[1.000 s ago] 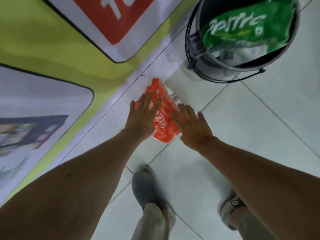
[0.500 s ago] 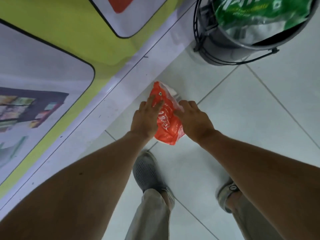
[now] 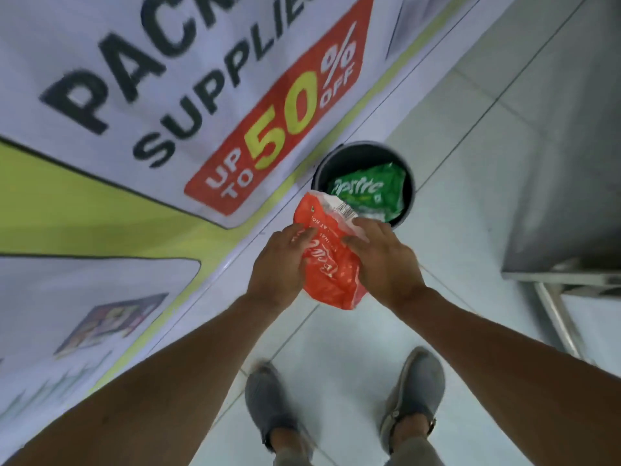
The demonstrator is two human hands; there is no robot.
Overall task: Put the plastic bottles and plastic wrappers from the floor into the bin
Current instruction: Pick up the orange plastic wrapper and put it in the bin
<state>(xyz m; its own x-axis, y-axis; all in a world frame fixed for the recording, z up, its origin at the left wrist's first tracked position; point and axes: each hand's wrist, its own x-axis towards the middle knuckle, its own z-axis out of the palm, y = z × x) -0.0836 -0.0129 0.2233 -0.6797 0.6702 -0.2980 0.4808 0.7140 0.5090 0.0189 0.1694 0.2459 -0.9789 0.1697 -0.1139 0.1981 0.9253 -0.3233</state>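
Note:
A crumpled red plastic wrapper (image 3: 331, 267) with white lettering is held between both of my hands, lifted off the floor. My left hand (image 3: 279, 267) grips its left side and my right hand (image 3: 386, 264) grips its right side. Just beyond the wrapper stands a round dark bin (image 3: 322, 169) on the white tiled floor. Inside the bin lies a green plastic wrapper (image 3: 366, 191) with white lettering. The red wrapper's top end overlaps the bin's near rim in the picture.
A large printed banner (image 3: 168, 105) with a red "up to 50% off" patch covers the wall at left. A grey metal cabinet (image 3: 568, 163) on legs stands at right. My two grey shoes (image 3: 339, 405) are on the tiles below.
Both hands closed on the red wrapper and lifted it from the floor. The view rose, so the bin now looks smaller and sits just past the wrapper.

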